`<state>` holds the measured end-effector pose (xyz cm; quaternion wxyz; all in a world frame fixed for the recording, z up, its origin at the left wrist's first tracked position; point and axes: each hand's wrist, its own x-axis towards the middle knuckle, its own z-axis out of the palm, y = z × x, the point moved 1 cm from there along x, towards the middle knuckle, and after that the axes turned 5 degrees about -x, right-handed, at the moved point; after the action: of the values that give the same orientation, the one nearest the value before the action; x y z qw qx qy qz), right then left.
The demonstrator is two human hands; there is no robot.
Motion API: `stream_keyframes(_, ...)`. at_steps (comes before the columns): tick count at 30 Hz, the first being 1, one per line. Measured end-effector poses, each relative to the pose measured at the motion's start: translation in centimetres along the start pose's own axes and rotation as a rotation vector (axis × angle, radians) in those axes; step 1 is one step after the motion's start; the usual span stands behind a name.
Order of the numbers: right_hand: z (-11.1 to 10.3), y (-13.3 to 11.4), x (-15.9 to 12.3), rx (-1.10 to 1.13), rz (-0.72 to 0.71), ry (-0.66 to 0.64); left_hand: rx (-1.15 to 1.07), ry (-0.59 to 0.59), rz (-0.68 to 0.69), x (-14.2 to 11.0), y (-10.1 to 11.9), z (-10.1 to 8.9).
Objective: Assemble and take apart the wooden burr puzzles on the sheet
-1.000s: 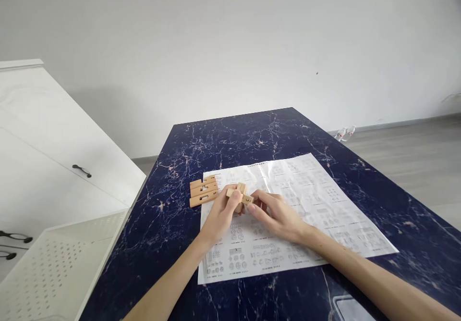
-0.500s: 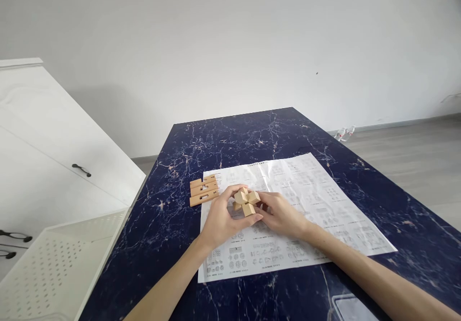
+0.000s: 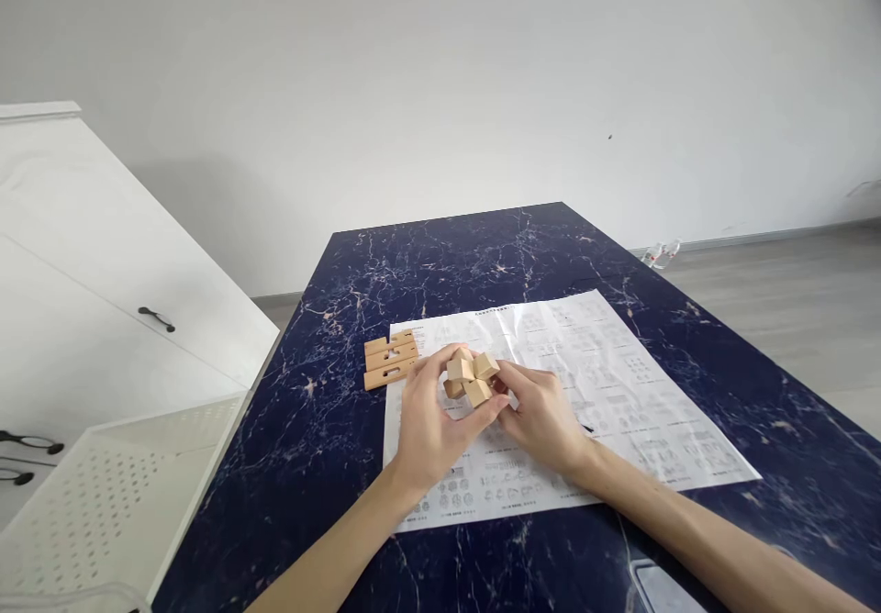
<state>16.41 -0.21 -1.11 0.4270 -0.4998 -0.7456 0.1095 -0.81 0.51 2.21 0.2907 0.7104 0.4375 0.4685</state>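
Wooden block cluster (image 3: 471, 380) in grasp, now hold it turned with no numeral showing any more, above the printed sheet (image 3: 653, 411) toward its left edge, with left hand (image 3: 427, 425) half-open around it and right hand (image 3: 547, 416) pinching its side, apparently keeping blocks together.

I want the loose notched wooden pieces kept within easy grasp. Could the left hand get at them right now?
Probably yes: the notched wooden pieces lie just beside the left hand, nothing on top, though its fingers are around the wooden block cluster.
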Motion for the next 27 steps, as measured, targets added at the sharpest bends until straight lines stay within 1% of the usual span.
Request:
stream_keyframes(2, -0.1, 0.1, 0.2, 0.045, 0.033, -0.056, -0.023, -0.017, -0.007, 0.1, -0.2, -0.1)
stream_keyframes(4, -0.7, 0.3, 0.7, 0.168, 0.066, -0.215, -0.058, -0.090, -0.012, 0.3, -0.4, -0.4)
stream_keyframes(5, -1.1, 0.4, 1.0, 0.253, 0.069, -0.318, -0.072, -0.148, -0.002, 0.5, -0.5, -0.5)
stream_keyframes(8, -2.6, 0.8, 2.0, 0.497, 0.089, -0.674, -0.128, -0.378, 0.025, 1.0, -0.4, -1.0)
stream_keyframes(9, -3.0, 0.9, 2.2, 0.572, 0.079, -0.799, -0.168, -0.460, -0.002, 1.1, -0.3, -1.2)
stream_keyframes(10, -3.5, 1.0, 2.4, 0.648, 0.060, -0.893, -0.210, -0.537, -0.048, 1.3, -0.1, -1.3)
stream_keyframes(12, -4.0, 1.3, 2.5, 0.800, 0.048, -1.017, -0.300, -0.642, -0.114, 1.4, 0.3, -1.6)
stream_keyframes(13, -4.1, 1.4, 2.4, 0.852, 0.050, -1.058, -0.331, -0.680, -0.130, 1.5, 0.5, -1.7)
stream_keyframes(15, -4.1, 1.5, 2.3, 0.902, 0.067, -1.074, -0.372, -0.706, -0.143, 1.5, 0.8, -1.9)
stream_keyframes(19, -3.6, 1.4, 2.0, 0.836, 0.077, -0.952, -0.353, -0.635, -0.136, 1.7, 0.8, -2.1)
stream_keyframes(21, -3.4, 1.4, 2.0, 0.819, 0.074, -0.913, -0.330, -0.608, -0.126, 1.8, 0.9, -2.2)
stream_keyframes(24, -3.1, 1.5, 1.8, 0.825, 0.098, -0.882, -0.317, -0.623, -0.122, 2.0, 1.0, -2.3)
stream_keyframes(27, -2.9, 1.5, 1.7, 0.767, 0.108, -0.832, -0.314, -0.616, -0.110, 2.0, 1.2, -2.2)
